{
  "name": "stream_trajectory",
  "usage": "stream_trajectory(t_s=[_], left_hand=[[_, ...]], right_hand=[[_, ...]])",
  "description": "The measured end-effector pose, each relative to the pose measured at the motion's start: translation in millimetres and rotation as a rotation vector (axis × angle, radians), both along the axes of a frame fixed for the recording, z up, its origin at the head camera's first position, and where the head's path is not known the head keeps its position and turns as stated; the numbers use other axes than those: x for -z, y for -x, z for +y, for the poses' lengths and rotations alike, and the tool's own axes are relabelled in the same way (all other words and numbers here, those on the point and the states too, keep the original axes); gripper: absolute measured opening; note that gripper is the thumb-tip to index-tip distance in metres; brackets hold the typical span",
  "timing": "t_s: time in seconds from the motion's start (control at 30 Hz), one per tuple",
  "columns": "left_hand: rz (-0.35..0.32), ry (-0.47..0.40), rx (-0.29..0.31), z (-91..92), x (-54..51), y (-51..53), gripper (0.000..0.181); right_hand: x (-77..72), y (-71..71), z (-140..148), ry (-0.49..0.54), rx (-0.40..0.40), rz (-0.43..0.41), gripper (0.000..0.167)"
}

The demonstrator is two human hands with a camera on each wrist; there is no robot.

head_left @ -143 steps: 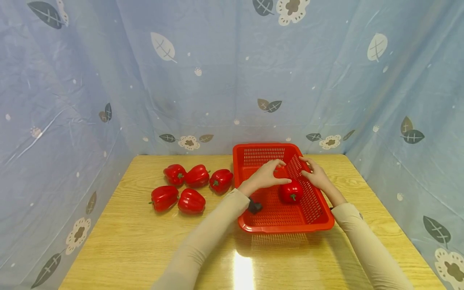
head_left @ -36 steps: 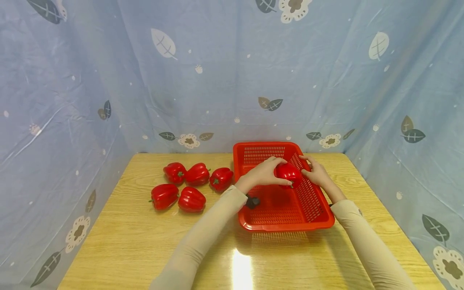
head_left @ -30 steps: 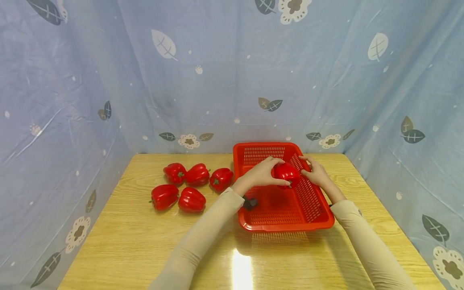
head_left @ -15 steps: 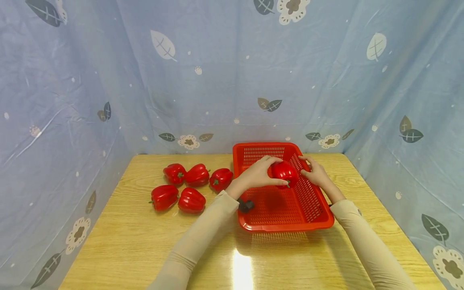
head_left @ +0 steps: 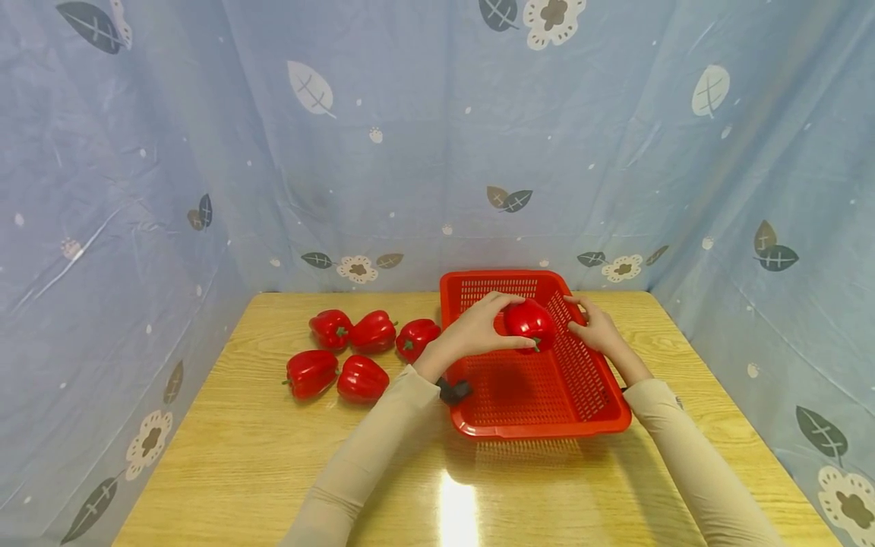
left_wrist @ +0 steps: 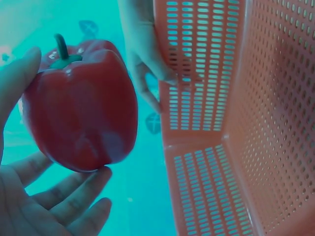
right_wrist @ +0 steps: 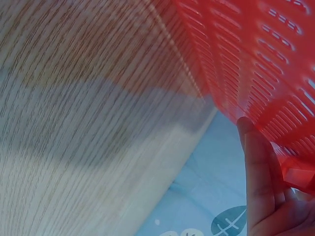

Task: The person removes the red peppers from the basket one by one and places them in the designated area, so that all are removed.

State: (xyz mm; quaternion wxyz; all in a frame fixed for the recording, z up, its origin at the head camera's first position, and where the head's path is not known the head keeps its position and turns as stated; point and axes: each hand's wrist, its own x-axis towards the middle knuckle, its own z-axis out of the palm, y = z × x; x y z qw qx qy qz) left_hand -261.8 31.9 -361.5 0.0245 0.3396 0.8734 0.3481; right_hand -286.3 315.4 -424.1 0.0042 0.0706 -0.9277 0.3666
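Observation:
My left hand (head_left: 478, 328) grips a glossy red bell pepper (head_left: 532, 323) above the floor of a red perforated plastic basket (head_left: 533, 431). In the left wrist view, the thumb and fingertips are spread round the pepper (left_wrist: 83, 108), its green stem pointing up. On the basket's right side, my right hand (head_left: 598, 330) holds the rim, its thumb toward the inside. The right wrist view shows that hand's fingers (right_wrist: 258, 167) against the outside of the basket wall (right_wrist: 266, 73). No other pepper is visible inside the basket.
Several red bell peppers lie on the wooden table (head_left: 239, 456) left of the basket, with one pepper (head_left: 417, 339) close to its left wall. A blue patterned curtain (head_left: 383, 152) encloses the table at the back and sides. A black device (head_left: 453, 391) sits at the left wrist.
The left hand was over the pepper lying in the basket; it then took hold of it and lifted it. Since then hand and pepper have drifted left. The right hand has stayed put.

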Motion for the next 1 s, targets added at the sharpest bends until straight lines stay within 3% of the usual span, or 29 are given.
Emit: stream_trajectory(t_s=[0.63,1.0], left_hand=[[-0.004,-0.055,-0.046,-27.2,-1.0,-10.5,0.073],[-0.001,-0.078,-0.068,-44.5,6.2,-11.7,0.072]], right_hand=[[-0.7,-1.8,0,0.024,-0.009,-0.007,0.053],[3.5,0.9,2,0.032,-0.005,-0.005,0.053]])
